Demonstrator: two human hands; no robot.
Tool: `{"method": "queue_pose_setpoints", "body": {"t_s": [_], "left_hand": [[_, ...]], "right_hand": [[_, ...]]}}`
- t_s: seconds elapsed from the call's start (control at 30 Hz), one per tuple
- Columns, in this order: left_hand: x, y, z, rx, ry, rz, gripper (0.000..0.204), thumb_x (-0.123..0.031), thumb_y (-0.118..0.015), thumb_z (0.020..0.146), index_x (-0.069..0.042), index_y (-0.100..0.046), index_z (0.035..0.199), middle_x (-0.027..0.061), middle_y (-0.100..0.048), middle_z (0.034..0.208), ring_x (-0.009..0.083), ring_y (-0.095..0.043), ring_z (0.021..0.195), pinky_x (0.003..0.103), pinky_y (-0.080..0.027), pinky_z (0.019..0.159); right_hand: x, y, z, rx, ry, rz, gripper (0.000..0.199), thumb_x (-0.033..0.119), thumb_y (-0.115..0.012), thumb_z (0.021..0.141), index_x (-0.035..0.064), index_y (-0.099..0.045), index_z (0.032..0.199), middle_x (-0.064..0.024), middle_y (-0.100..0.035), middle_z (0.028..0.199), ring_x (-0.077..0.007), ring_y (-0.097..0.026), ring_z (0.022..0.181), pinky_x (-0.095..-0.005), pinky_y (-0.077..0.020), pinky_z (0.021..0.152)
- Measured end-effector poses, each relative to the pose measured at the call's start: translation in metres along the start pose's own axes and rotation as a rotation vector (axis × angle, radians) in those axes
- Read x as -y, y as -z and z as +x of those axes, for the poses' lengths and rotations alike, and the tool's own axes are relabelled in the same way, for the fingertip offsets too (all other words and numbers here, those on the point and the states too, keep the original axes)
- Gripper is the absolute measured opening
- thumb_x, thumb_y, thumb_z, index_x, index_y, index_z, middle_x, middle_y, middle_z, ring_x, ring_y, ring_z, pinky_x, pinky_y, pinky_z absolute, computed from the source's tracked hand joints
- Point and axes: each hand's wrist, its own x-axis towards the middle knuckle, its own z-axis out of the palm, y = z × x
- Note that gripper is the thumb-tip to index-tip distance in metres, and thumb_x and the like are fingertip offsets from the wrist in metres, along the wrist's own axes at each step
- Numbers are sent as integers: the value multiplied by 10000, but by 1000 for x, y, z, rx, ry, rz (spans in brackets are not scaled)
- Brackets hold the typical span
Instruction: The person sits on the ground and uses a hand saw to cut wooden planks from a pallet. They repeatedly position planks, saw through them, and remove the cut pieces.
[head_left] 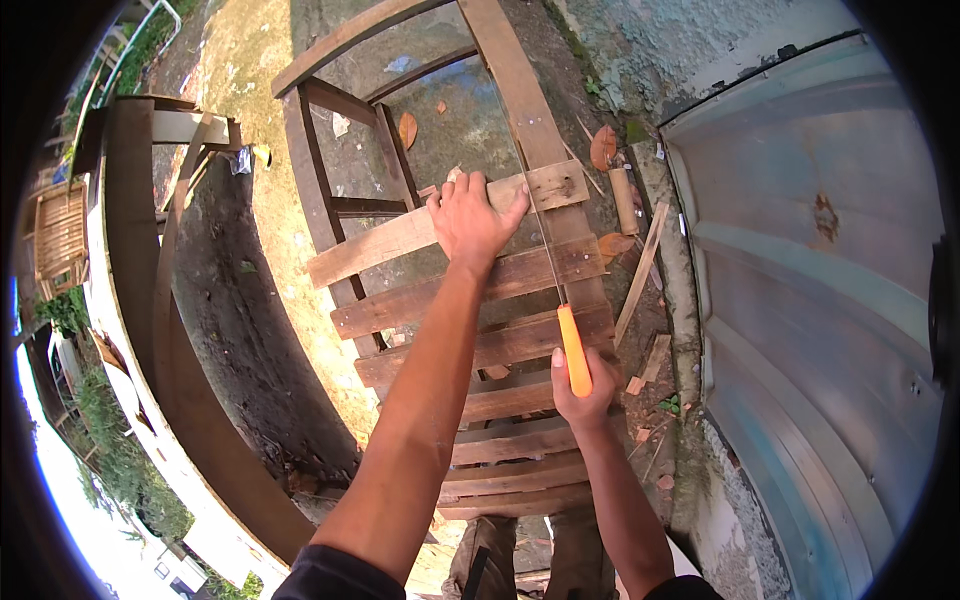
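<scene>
My left hand [470,222] bears down on a pale wooden plank [375,246], its fingers curled over the far edge and its thumb close beside the saw blade. The plank lies crosswise on a slatted wooden frame [515,85]. In my right hand [590,388] is a handsaw [573,345], gripped by its orange handle. The thin blade points away from me and crosses the plank near its right end. How deep the teeth sit in the wood I cannot tell. Several darker slats [465,290] run across the frame nearer to me.
A corrugated metal door [800,250] and a rough wall bound the right side. Wood offcuts [645,270] and dry leaves [603,147] lie beside the frame. At the left stands a long curved-looking wooden structure [130,230]. My legs [530,555] are at the near end.
</scene>
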Motion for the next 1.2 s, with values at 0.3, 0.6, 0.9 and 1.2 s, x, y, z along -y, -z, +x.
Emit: {"method": "queue_pose_setpoints", "body": {"t_s": [0.3,0.6,0.9,1.2], "left_hand": [[0,2,3,-5,16,-20,600,-597,-677,791,-42,-672,1020,105,-656,1005,285,-608,1043,459,-386,1020],[2,0,2,-31,5,-29,611,-626,-660,792,-43,-685,973,111,-656,998,294,-601,1041,447,-369,1024],[-3,9,5,69,51,-43,625,-642,-663,790,-46,-691,974,122,-664,1037,310,-591,1077,449,-369,1005],[-3,7,7,46,37,-35,633,-642,-700,762,-45,-688,970,127,-666,1021,312,-589,1087,449,-374,1002]], "right_hand": [[-6,28,-61,70,-65,-100,173,134,-688,930,-4,-630,842,-92,-543,605,-218,-556,506,-334,-420,504],[-3,0,-13,38,-111,25,189,132,-701,937,22,-608,814,-80,-542,618,-222,-528,490,-347,-417,489],[-1,31,-57,17,-182,-66,288,196,-699,956,28,-580,755,-33,-492,596,-133,-469,512,-308,-375,491],[6,21,-30,28,-201,-15,291,176,-713,947,22,-576,742,-19,-511,604,-125,-463,517,-299,-383,498]]}}
